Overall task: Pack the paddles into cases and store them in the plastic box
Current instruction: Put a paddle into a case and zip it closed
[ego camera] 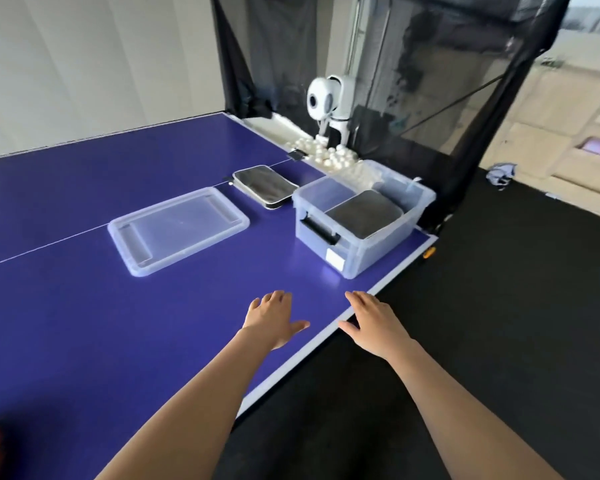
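My left hand (272, 318) and right hand (371, 323) reach out with fingers spread, holding nothing, near the table's (84, 323) right edge. The plastic box (361, 220) stands at the right edge with 1 black case (362, 213) inside. Another case (264, 186) lies beside it, the lid (178, 230) further left.

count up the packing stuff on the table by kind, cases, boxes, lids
paddle cases: 2, one on the table, one inside the box
plastic box: 1
lid: 1
total: 4
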A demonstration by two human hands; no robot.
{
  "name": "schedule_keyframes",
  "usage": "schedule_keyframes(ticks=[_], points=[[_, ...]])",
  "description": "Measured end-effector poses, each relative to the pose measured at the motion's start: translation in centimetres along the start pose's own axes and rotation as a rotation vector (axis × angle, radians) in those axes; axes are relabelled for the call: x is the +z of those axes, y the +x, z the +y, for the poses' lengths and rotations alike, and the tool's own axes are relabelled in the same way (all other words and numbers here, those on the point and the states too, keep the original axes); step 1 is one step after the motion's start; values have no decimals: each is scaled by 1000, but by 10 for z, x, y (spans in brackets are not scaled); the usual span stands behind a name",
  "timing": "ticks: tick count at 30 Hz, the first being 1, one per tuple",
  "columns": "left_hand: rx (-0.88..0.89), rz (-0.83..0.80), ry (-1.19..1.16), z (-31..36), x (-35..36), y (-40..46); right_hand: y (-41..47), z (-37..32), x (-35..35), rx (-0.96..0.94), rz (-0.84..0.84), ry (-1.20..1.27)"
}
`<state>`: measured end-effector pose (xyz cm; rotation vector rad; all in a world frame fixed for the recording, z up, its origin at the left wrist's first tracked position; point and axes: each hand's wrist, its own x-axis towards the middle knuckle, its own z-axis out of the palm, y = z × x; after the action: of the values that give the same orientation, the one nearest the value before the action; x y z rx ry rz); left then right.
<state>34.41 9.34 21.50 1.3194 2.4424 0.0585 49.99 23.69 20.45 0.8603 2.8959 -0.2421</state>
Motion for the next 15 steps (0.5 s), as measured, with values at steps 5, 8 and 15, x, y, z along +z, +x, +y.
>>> schedule_keyframes(ticks=[5,8,15], points=[[48,10,27,77,-4,38,-5,87,-21,92,25,44],[58,31,23,102,-19,66,5,126,-34,130,37,75],[52,163,-28,124,-62,164,85,183,-64,103,76,95]])
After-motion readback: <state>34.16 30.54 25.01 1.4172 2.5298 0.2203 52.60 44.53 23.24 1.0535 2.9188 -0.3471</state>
